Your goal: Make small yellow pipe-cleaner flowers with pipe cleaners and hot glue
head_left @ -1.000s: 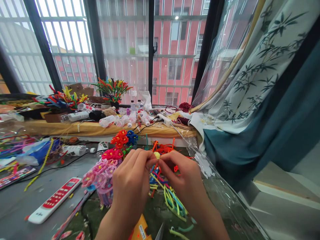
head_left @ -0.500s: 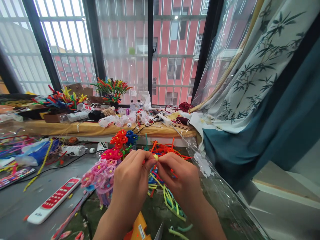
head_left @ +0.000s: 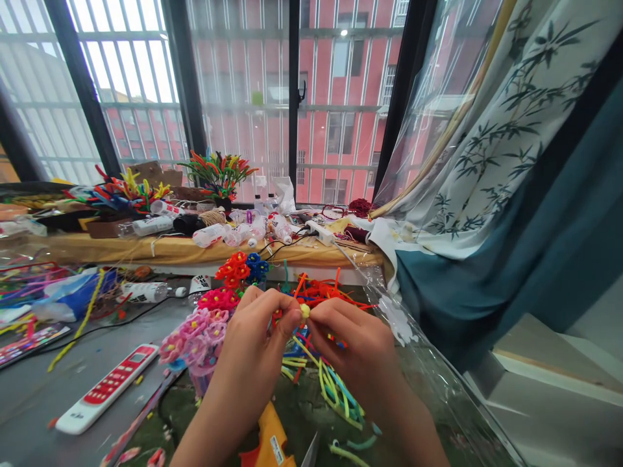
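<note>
Between my two hands is a small pale-yellow fuzzy piece (head_left: 305, 311), which looks like a coiled bit of pipe cleaner. My left hand (head_left: 257, 331) pinches it from the left with thumb and forefinger. My right hand (head_left: 357, 337) closes its fingertips on its right side. Just left of my left hand stand pipe-cleaner flowers: a pink bunch (head_left: 195, 340), a red bunch (head_left: 233, 269) and a blue one (head_left: 256, 267). Loose red-orange pipe cleaners (head_left: 321, 285) lie behind my hands, and yellow-green ones (head_left: 335, 389) lie beneath my right hand.
A white-and-red remote control (head_left: 109, 389) lies at left, near a plastic bottle (head_left: 146, 292) and a black cable. Below my hands are an orange-yellow item (head_left: 272, 438) and a pointed metal blade (head_left: 310, 451). Bottles and a power strip (head_left: 318, 232) sit on the sill ledge.
My hands have drawn slightly apart, and more of the yellow piece shows between the fingertips. The view has shifted very slightly; the things around are unmoved.
</note>
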Tool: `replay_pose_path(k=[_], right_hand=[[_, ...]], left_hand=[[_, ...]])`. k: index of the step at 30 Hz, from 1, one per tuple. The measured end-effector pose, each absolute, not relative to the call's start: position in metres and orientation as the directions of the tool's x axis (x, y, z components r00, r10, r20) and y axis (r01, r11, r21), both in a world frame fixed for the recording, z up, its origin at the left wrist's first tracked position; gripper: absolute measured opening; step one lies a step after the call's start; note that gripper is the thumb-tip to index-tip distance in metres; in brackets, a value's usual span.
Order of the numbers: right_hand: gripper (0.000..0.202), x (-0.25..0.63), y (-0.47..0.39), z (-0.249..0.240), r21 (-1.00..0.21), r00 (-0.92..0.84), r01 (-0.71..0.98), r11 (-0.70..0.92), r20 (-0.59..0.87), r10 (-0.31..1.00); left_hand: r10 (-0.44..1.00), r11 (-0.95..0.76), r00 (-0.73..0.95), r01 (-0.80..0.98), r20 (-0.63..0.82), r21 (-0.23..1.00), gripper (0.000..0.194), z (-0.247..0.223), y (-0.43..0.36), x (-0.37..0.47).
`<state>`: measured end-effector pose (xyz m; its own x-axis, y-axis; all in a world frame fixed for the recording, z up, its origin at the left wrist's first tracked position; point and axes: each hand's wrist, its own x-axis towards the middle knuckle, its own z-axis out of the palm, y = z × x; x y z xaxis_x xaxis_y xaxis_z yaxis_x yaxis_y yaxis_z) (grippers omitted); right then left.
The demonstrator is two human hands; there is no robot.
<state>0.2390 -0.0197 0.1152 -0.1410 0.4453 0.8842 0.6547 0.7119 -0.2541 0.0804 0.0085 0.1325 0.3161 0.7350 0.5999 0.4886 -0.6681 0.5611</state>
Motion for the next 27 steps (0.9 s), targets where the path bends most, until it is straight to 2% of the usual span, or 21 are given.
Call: replay_pose_path(k=[3,7,12,15,19,27], right_hand=[[0.017,0.24,-0.022,0.117,-0.276,-0.127,0.632,0.724,0.885,0.448],[0.013,0.241,-0.027,0.121,-0.426,-0.031,0.575,0.698,0.842,0.539],[0.014,0.241,-0.028,0.125,-0.478,-0.006,0.571,0.668,0.811,0.585],[0.015,0.241,-0.027,0.124,-0.424,-0.043,0.595,0.683,0.832,0.553],[0.016,0.241,-0.026,0.121,-0.321,-0.107,0.634,0.704,0.865,0.491],[0.018,0.236,-0.027,0.118,-0.107,-0.233,0.719,0.687,0.894,0.384]], left_hand=[[0.779,-0.625,0.302,0.446,0.55,0.64,0.027,0.135,0.008,0.078],[0.797,-0.603,0.292,0.321,0.529,0.73,0.023,0.139,0.008,0.078],[0.765,-0.644,0.269,0.314,0.585,0.697,0.017,0.137,0.008,0.08],[0.73,-0.682,0.258,0.321,0.633,0.657,0.015,0.137,0.007,0.081],[0.739,-0.672,0.29,0.369,0.608,0.642,0.019,0.141,0.005,0.081],[0.805,-0.571,0.39,0.301,0.448,0.764,0.024,0.146,0.002,0.07]])
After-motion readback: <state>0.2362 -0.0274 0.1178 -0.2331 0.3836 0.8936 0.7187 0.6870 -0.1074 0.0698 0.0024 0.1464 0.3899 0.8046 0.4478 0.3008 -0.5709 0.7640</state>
